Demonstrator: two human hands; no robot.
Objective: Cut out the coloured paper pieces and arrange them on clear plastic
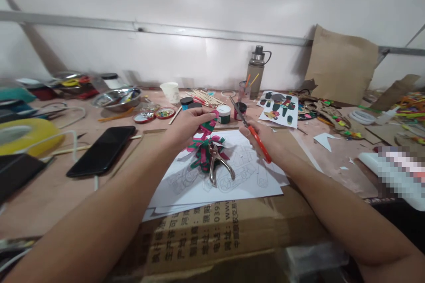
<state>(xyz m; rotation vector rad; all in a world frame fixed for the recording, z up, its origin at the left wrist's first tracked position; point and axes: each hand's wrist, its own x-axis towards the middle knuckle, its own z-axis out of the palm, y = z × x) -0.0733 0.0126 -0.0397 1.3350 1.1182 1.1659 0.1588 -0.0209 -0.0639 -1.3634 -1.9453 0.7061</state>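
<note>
Here, the left hand [193, 123] has its thumb and fingertips pinched together on a pink and green piece [208, 127], which hangs just below them. The right hand [270, 139] is curled around the scissors [254, 135], their red-orange handle running along the fingers and the blades pointing up and away beyond the fingertips; how far the blades are parted I cannot tell, nor exactly how the hidden fingers sit in the loops. A gap separates the two hands. Directly below the left fingers, more pink and green pieces [202, 161] lie in a heap, with a silver plier-like tool [215, 155] resting against it, handles spread. White sheets [245, 188] with line drawings spread beneath both hands. Just beyond the left fingertips stands a white-lidded jar [224, 113]; well to their left lies a black phone [102, 150].
</note>
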